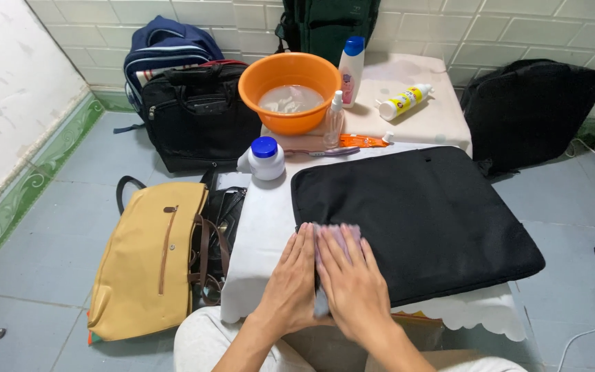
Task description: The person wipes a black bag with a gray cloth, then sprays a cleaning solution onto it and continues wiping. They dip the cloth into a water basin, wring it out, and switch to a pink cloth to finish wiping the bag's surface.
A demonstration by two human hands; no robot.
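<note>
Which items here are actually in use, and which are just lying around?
In use: left hand and right hand pressing a pale cloth on the flat black fabric laptop case.
Lying about: orange plastic basin, tan leather handbag, blue backpack.

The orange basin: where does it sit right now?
In the head view, the orange basin sits at the table's far end, left of the upright white bottle and beyond the black laptop case.

Both hands are flat on a pale cloth [339, 238] at the near corner of the black laptop bag [435, 220], left hand [294, 279] beside right hand [352, 286]. Behind sit an orange basin [253, 83] of murky water and a blue-capped white jar [265, 158]. A tan handbag [146, 262] lies on the floor.
</note>
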